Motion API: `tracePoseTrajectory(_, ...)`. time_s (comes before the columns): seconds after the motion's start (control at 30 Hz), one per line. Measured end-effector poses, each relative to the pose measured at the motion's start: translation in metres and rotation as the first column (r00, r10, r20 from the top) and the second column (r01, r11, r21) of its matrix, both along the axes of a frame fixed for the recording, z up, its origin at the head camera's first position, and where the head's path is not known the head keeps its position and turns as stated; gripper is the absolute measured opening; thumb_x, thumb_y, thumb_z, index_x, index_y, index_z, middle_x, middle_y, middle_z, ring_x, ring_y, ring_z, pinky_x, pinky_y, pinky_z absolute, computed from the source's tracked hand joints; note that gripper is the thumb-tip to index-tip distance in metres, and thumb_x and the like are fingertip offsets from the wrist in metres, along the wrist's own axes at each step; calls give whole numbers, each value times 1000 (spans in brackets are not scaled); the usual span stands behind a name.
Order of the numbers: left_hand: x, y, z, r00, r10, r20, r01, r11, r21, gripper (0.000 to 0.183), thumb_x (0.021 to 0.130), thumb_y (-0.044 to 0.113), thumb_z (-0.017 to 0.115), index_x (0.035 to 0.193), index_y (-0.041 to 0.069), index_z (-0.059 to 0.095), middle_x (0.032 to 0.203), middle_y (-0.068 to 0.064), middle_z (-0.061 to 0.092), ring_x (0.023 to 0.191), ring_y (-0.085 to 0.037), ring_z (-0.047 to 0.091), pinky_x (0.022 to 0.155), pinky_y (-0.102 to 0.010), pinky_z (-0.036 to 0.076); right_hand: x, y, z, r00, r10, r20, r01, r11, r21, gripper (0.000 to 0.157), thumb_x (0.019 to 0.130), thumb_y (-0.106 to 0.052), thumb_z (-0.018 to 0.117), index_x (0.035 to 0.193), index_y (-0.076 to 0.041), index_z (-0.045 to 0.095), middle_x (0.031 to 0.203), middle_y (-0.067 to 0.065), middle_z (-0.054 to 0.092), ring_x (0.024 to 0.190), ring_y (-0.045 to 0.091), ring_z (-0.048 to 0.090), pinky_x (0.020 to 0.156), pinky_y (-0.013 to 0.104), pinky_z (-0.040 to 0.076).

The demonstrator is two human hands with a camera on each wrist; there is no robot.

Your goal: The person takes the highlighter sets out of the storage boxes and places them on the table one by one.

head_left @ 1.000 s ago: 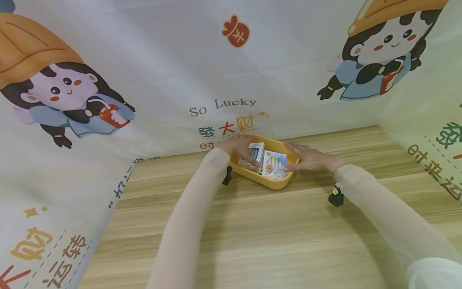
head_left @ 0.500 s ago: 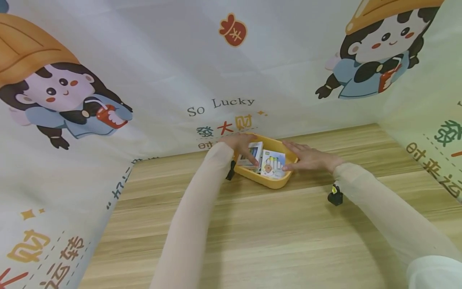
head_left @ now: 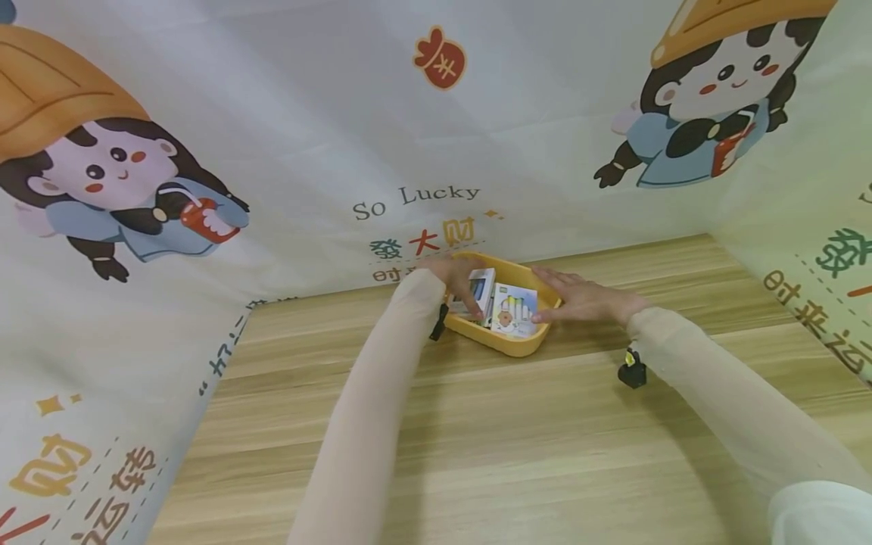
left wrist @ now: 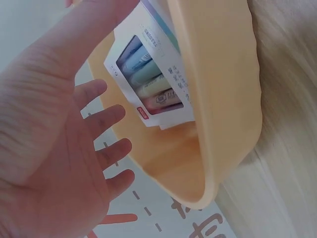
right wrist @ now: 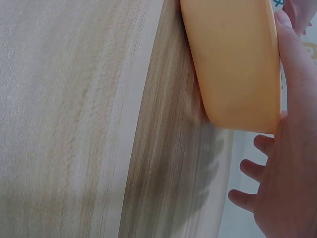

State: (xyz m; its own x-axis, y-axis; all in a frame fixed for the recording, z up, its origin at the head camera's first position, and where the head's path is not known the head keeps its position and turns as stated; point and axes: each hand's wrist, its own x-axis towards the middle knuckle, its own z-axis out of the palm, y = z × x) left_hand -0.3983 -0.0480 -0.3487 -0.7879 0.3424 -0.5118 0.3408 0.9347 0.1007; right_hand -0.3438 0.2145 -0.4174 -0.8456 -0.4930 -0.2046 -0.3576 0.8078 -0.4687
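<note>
A yellow plastic basket (head_left: 507, 345) stands on the table close to the back wall. Inside it lie a white windowed box of thick coloured markers (left wrist: 151, 82) at the left and a white box printed with markers (head_left: 515, 309) at the right. My left hand (head_left: 455, 274) is over the basket's left end, thumb reaching inside by the windowed box. Its other fingers are loosely extended by the far rim in the left wrist view. At the right end my right hand (head_left: 586, 298) rests against the rim, thumb along it, fingers spread behind.
Wood-grain tabletop (head_left: 518, 446) extends in front of the basket. A printed cloth backdrop (head_left: 327, 136) rises right behind it and encloses both sides. Small black devices are strapped at each wrist, the right one (head_left: 633, 370) hanging low over the table.
My left hand has shifted slightly right, its wrist closer to the basket and its thumb lower inside. My right hand stays on the right end. The head view has shifted a little.
</note>
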Motion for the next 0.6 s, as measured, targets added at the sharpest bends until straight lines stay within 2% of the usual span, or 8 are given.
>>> tracePoseTrajectory(0.23, 6, 3, 4, 1000, 6, -15, -7, 999, -35, 116, 67, 60, 84, 158, 38, 16, 168, 1, 17, 154, -33, 19, 123, -53, 25, 2, -1, 2, 1000, 5, -3, -5, 1000, -10, 102, 90, -68, 52, 160, -22, -7, 168, 13, -4, 154, 44, 3, 123, 65, 4)
tracePoseTrajectory(0.47, 13, 6, 6, 1000, -24, -13, 23, 999, -38, 117, 70, 55, 84, 160, 30, 13, 168, -3, 16, 154, -33, 17, 124, -53, 23, 0, 1, 0, 1000, 10, 2, -10, 1000, -22, 103, 89, -67, 54, 160, -21, -5, 169, 11, -3, 154, 43, 3, 123, 64, 4)
tracePoseTrajectory(0.6, 9, 10, 1, 999, -27, -38, 24, 997, -77, 120, 69, 57, 84, 160, 32, 10, 168, -1, 17, 154, -29, 20, 124, -49, 25, 0, 1, 0, 1000, 12, 0, -12, 1000, -25, 104, 89, -67, 54, 160, -20, -6, 169, 12, -3, 154, 43, 3, 123, 64, 4)
